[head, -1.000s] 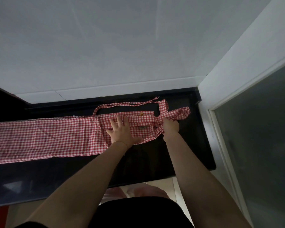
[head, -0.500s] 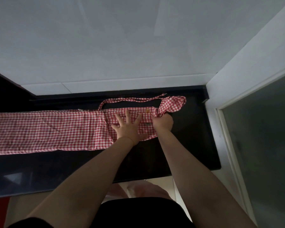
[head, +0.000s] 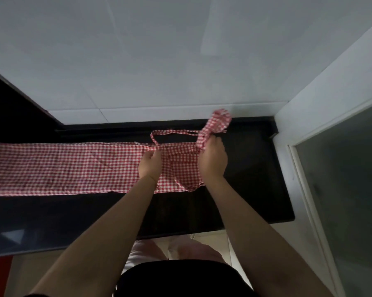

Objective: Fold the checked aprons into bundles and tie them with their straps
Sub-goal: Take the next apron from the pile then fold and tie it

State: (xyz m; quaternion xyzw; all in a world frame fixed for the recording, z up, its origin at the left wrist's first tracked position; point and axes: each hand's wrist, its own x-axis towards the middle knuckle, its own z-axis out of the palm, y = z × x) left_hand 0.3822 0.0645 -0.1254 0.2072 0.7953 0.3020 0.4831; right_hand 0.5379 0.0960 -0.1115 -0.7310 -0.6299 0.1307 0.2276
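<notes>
Checked apron (head: 62,168) lies in a long folded strip on the black counter (head: 245,189), bib end under both hands; left hand (head: 150,166) pinches the strap (head: 172,132) where it meets the apron; right hand (head: 213,161) grips the bunched top corner, lifted off the counter. Risk: a tug drags the strip askew, or the strap loop snags. White wall (head: 159,61) right behind the counter and door frame (head: 309,125) at its right end cramp the folding room.

Red-and-white checked apron (head: 62,168); black counter (head: 245,200).
</notes>
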